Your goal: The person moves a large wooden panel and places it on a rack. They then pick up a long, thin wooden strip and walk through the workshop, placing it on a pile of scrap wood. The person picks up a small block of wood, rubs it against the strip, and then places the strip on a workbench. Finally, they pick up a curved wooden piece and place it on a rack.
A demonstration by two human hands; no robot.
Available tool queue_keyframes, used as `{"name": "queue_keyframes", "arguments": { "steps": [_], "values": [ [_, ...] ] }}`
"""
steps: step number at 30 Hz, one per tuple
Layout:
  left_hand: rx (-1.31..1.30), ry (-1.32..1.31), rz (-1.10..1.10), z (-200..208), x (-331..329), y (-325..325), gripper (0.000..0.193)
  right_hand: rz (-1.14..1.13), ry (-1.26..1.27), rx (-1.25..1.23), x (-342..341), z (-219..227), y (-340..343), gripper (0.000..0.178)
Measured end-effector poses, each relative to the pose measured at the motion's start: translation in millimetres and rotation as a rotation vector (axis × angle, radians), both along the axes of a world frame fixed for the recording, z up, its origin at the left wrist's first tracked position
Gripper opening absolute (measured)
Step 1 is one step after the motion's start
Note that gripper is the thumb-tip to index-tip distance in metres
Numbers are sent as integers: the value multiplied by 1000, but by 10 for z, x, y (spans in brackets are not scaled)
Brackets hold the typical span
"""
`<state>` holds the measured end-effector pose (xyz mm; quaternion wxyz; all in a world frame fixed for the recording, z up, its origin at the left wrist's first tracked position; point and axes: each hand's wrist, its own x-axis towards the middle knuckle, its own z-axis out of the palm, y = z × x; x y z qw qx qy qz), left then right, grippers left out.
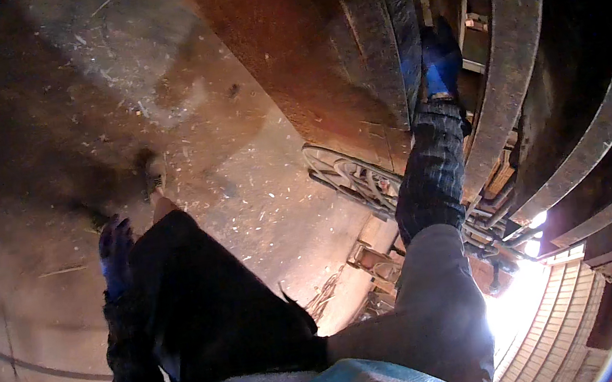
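My left hand (116, 254), in a dark blue work glove, hangs beside my bent leg in black cloth (204, 295). Its fingers are loosely stretched and nothing shows in them. My right hand (443, 60), in a brighter blue glove, reaches far forward at the upper right. It is at the edge of a big rusty steel plate (303, 46), by a narrow gap between that plate and a curved steel beam (512, 36). The fingertips sink into shadow there, so whether they grip the edge cannot be made out. A dark striped sleeve guard (433, 168) covers that forearm.
More curved steel beams (579, 176) stand in a row at the right. A rack of bent metal rods (354, 181) sits below the plate's lower corner. Pale scraps litter the brown floor (228, 177). Bright light enters beside a ribbed wall (547, 322).
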<state>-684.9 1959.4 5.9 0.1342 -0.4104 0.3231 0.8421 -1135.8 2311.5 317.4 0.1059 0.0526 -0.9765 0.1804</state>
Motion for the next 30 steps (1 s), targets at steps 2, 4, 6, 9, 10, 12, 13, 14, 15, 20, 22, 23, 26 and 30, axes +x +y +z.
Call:
{"name": "queue_keyframes", "arguments": {
  "steps": [2,4,6,9,10,12,13,14,15,20,22,23,26,30],
  "values": [
    [-219,32,-108,-628,528,-46,38,62,71,92,-164,-11,411,37],
    [-278,-3,-127,-757,564,-4,38,50,96,279,-191,2,473,37],
    [-188,-109,-59,-229,159,-7,39,-36,77,550,-121,61,229,37],
    [-61,-98,-31,-181,46,95,39,204,64,302,-75,88,437,39],
    [-54,-108,-55,-171,9,141,39,193,63,210,-48,66,423,39],
    [-41,-127,-104,-132,-54,223,39,171,62,24,34,4,368,39],
    [-55,-131,-120,-73,-87,259,39,108,43,41,79,-3,319,39],
    [-70,-135,-136,7,-128,275,39,44,25,57,116,8,241,39],
    [-86,-140,-153,44,-147,282,39,-20,7,73,133,10,208,39],
    [-46,-157,-94,46,-11,205,38,112,99,244,2,47,416,41],
    [-65,-131,-80,85,43,141,39,99,122,308,-6,66,478,40],
    [-82,-107,-72,100,69,110,39,87,115,234,13,49,488,38],
    [-97,-114,-70,118,66,9,39,76,115,47,47,-38,535,35],
    [-117,-172,-49,34,94,-19,39,82,133,-59,-55,-68,649,34]
  ]
}}
